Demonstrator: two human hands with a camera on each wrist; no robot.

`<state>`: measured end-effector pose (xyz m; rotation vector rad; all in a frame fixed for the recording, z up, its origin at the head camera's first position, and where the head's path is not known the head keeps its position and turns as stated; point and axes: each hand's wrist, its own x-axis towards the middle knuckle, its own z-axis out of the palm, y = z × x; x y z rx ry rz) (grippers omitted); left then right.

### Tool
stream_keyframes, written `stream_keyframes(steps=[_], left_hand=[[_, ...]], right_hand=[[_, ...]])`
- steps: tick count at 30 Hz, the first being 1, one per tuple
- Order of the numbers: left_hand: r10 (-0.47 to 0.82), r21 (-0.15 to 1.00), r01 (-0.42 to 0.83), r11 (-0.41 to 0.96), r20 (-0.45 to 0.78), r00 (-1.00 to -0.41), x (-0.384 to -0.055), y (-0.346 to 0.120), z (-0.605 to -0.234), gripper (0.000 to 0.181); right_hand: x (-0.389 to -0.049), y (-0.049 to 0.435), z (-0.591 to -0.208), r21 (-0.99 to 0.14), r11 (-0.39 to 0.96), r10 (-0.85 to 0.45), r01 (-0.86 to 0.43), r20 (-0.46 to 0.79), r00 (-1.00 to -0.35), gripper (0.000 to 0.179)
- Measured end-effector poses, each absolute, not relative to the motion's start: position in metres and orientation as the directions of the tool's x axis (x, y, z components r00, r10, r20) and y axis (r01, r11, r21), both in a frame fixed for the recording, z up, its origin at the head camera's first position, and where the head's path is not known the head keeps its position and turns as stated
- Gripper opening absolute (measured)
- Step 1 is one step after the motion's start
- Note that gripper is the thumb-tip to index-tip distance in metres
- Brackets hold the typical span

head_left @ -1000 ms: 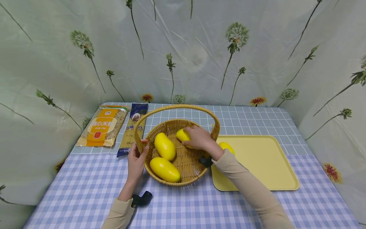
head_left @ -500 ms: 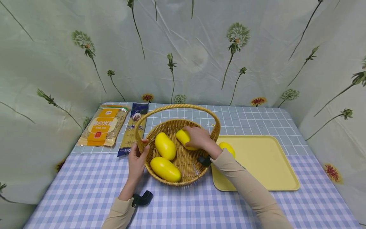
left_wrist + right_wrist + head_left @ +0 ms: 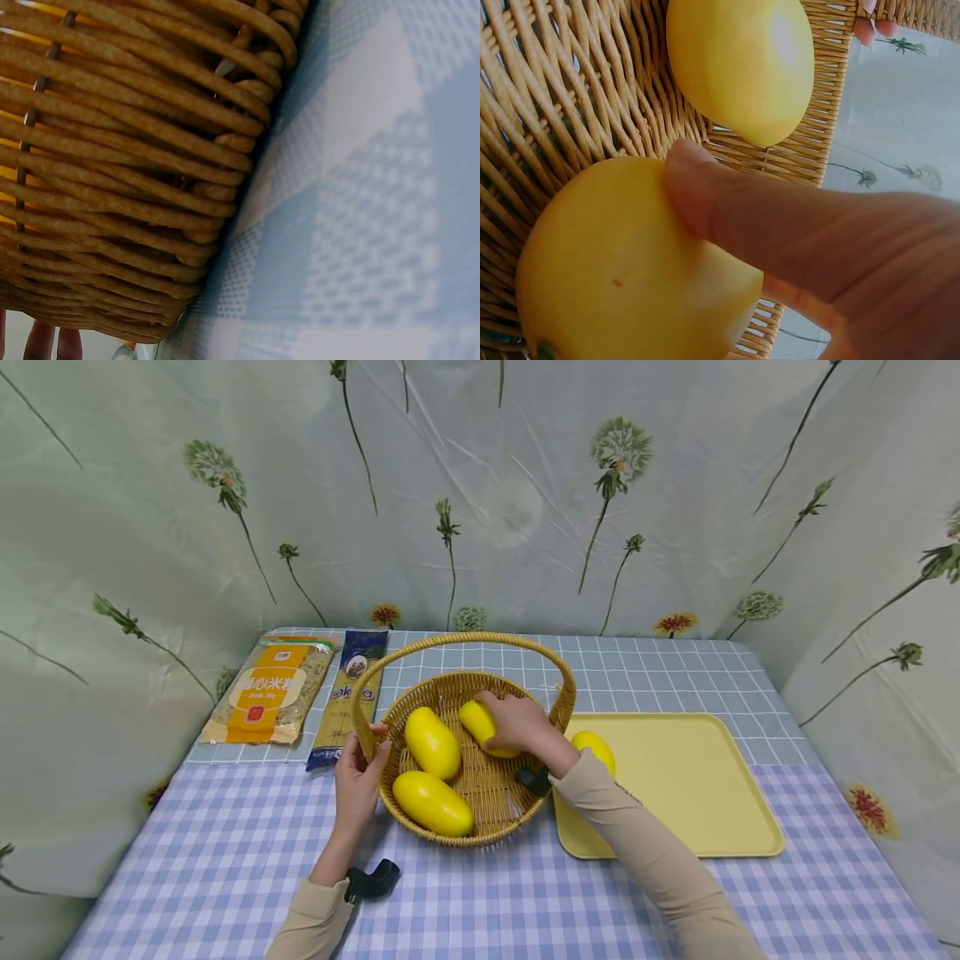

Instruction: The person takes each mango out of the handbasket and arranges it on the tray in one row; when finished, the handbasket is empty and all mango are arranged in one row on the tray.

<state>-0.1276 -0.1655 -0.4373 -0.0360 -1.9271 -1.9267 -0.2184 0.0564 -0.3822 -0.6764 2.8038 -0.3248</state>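
Note:
A round wicker basket (image 3: 491, 793) with a tall arched handle (image 3: 465, 638) stands in the middle of the table. My left hand (image 3: 358, 781) grips its left rim where the handle joins; in the left wrist view fingertips (image 3: 69, 345) show below the woven side. Inside the basket my right hand (image 3: 521, 727) holds a yellow mango (image 3: 477, 718), its thumb laid across the fruit (image 3: 622, 255) in the right wrist view. Two more mangoes lie in the basket's left half, an upper mango (image 3: 432, 743) and a lower mango (image 3: 432, 804).
Right of the basket lies a pale yellow tray (image 3: 690, 785). Another mango (image 3: 595, 748) sits at its left end, partly behind my right sleeve (image 3: 637, 835). At the back left are an orange-labelled food bag (image 3: 270, 689) and a blue noodle packet (image 3: 348, 702).
My right hand and its mango have shifted slightly to the left within the basket, and the mango has turned a little. The left hand keeps its place on the rim.

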Motion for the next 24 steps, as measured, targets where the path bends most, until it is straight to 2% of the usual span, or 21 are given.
stream_keyframes(steps=[24], left_hand=[[-0.265, 0.953, 0.303, 0.029, 0.299, -0.917, -0.1269, -0.1668, -0.4368, 0.027]], right_hand=[[-0.2178, 0.0552, -0.3843, -0.294, 0.863, -0.475, -0.411, -0.194, -0.858, 0.075]])
